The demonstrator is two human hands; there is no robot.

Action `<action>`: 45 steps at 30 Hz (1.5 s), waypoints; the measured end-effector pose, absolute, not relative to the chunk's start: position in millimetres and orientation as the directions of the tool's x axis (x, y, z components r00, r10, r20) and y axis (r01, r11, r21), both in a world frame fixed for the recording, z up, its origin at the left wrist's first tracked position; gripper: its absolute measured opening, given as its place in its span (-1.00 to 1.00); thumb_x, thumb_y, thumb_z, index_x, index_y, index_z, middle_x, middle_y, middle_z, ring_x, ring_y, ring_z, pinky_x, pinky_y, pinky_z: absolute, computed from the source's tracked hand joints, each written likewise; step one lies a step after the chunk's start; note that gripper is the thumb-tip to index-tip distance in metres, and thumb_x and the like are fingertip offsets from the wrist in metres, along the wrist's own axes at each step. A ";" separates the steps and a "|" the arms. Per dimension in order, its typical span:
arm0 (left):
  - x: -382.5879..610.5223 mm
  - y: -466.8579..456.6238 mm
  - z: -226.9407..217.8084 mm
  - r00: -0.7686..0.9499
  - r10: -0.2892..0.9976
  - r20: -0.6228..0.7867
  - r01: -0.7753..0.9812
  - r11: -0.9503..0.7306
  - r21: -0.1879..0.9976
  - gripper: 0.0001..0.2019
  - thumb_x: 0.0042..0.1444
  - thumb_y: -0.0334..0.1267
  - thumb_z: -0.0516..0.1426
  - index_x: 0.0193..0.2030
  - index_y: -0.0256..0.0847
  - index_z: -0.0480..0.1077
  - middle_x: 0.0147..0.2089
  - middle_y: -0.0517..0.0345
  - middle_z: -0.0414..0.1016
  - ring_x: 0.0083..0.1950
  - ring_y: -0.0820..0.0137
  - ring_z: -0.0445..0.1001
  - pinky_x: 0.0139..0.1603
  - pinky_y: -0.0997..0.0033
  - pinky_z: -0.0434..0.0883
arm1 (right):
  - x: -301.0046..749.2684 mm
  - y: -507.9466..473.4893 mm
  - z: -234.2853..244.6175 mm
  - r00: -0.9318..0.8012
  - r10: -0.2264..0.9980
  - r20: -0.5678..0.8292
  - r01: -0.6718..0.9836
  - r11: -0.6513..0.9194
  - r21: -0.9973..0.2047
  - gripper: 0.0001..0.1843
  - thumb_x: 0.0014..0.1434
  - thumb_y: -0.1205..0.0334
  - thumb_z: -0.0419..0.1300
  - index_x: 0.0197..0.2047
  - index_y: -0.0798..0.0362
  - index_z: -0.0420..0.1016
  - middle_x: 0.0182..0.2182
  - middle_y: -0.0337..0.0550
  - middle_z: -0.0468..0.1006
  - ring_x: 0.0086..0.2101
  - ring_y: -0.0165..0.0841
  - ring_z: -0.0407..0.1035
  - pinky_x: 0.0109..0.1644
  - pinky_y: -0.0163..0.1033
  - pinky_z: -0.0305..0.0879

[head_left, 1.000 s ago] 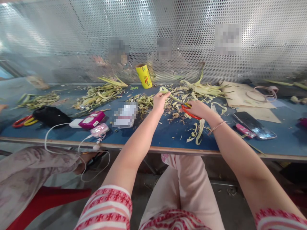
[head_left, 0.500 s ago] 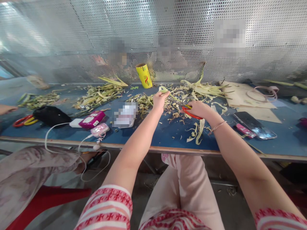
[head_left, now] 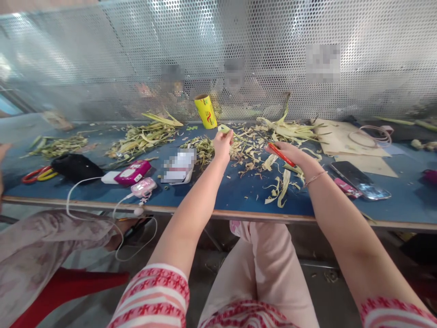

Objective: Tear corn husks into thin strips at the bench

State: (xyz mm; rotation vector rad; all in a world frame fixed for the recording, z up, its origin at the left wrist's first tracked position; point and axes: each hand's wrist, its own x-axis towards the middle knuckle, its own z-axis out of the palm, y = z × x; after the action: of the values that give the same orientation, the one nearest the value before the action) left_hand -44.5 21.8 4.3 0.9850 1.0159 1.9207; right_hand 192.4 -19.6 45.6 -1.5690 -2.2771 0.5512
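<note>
The left hand point(head_left: 223, 143) has its grip pinched closed on a pale strip point(head_left: 223, 128) above scraps point(head_left: 202, 149) on the worktop point(head_left: 246, 193). The right hand point(head_left: 292, 153) has its grip wrapped around red scissors point(head_left: 282, 155). A yellow tube point(head_left: 206, 112) stands beyond the left hand; a phone point(head_left: 358, 179) lies right of the scissors.

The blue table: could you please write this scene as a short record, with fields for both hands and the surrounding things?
Left hand: holds a pale green plant piece
Right hand: holds red-handled scissors
Between hands: cut plant scraps on the blue table
Back: yellow tube, before the metal wall with small holes
Table left: black pouch
Table right: phone, brown sheets
</note>
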 end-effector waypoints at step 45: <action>-25.4 8.5 8.8 -0.358 0.853 0.380 -0.315 -0.493 0.811 -0.80 -0.09 -0.33 0.35 -0.44 -0.21 0.38 -0.48 0.27 0.39 -0.39 0.51 0.40 -0.16 0.39 0.38 | 154.6 -52.0 54.5 -0.353 0.935 0.011 0.819 0.315 -0.479 -0.37 0.28 -0.33 -0.10 -0.58 0.02 0.12 -0.66 -0.25 0.19 -0.61 -0.45 0.10 -0.42 -0.24 0.15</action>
State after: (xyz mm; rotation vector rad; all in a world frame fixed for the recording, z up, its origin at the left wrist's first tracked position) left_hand -25.4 8.5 8.8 1.0578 0.8244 1.9297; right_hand 154.6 -52.0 54.5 -1.5841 -2.2988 0.5770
